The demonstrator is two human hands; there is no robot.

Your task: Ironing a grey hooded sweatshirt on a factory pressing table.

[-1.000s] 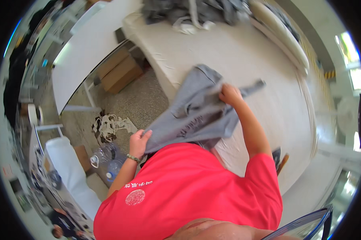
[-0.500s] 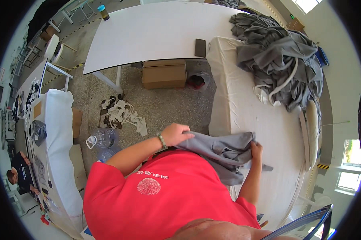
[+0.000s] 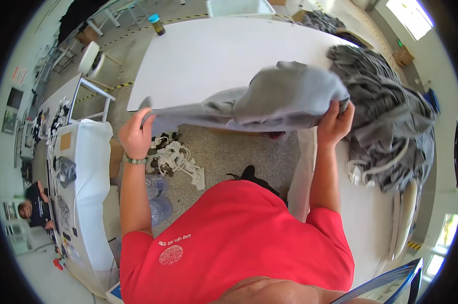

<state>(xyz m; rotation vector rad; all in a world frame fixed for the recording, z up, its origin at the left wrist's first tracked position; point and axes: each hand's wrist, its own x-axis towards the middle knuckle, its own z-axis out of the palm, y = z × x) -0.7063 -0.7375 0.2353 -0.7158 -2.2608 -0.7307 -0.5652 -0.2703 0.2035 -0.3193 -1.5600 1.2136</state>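
A grey garment (image 3: 289, 96) is stretched sideways in the air between my two hands, its right half bulging upward and blurred by motion. My left hand (image 3: 136, 134), with a beaded bracelet on the wrist, is closed on one end; a small tip of cloth sticks up above the fingers. At the other end my right hand (image 3: 334, 122) grips the cloth's lower right corner. Both arms reach forward. The garment hangs in front of the white table's near edge, and which piece of clothing it is cannot be made out.
Beyond it stands a white table (image 3: 198, 55) with a bottle (image 3: 156, 24). A heap of grey garments (image 3: 386, 106) covers the right-hand table (image 3: 358, 213). Fabric scraps (image 3: 180, 159) and large plastic bottles (image 3: 159, 210) are on the floor. Another person (image 3: 36, 205) is at the far left.
Both hands have risen forward and moved apart, the left one going left. The grey garment, bunched near my waist before, is now lifted and spread between them. The view has shifted too.
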